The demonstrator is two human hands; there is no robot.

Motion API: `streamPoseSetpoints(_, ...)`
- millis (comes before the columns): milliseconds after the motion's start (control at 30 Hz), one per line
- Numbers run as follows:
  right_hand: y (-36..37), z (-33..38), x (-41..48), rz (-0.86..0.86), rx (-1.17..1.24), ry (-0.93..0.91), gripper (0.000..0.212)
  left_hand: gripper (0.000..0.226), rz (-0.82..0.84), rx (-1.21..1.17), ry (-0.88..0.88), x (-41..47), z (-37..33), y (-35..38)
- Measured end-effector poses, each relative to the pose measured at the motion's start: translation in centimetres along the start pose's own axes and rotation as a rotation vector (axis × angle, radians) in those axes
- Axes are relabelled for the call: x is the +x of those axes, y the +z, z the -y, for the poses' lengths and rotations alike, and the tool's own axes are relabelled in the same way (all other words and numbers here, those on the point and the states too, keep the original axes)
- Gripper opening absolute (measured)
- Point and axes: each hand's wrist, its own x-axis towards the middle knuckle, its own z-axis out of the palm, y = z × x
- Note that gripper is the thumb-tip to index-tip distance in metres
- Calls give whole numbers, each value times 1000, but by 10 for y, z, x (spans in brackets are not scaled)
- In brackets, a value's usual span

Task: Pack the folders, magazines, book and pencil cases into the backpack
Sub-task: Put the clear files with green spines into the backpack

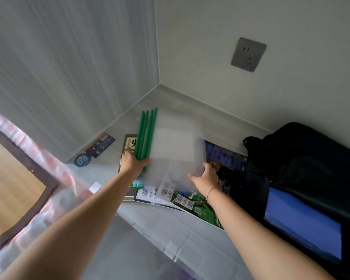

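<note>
both hands on a stack of translucent folders (pixel 176 142) with green spines, lying on the pale desk (pixel 150 225) over the magazines (pixel 190 201) and the book (pixel 129 142). left hand (pixel 132 163) closed on the spine edge; right hand (pixel 205 175) fingers spread, apparently pressing the folders' near corner, grasp unclear. black backpack (pixel 303 164) just right of the pile.

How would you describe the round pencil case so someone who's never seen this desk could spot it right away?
Start at the corner where the two walls meet the pale desk, then follow the left wall toward the near edge. Past the brown book and a flat dark rectangular case sits the round pencil case. It is the only circular item, dark blue with pale lettering.
</note>
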Motion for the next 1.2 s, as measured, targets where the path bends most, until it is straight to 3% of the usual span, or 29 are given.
streamPoseSetpoints(267, 3, -1, 10, 6, -59, -6, 63, 56, 191, -234, -158, 5, -22, -6)
streamPoseSetpoints(500, -7, -4, 24, 33, 149, 20, 61, 40, 173, -273, -1, -8, -29, -18)
streamPoseSetpoints(834, -22, 12, 42, 167, 781, 65, 108, 24, 279, -199, 230, -39, -56, -39)
streamPoseSetpoints(901, -34, 12, 40, 174, 906, 60, 100, 24, 308, -234, 233, -43, -57, -44)
streamPoseSetpoints(1001, -66, 16, 36, 315, 1022, -46, 75, 27, 334, -315, 227, -47, -58, -55)
streamPoseSetpoints(1201, -111, 38, 32, 472, 955, -162, 76, 34, 268, -341, 267, -49, -69, -64)
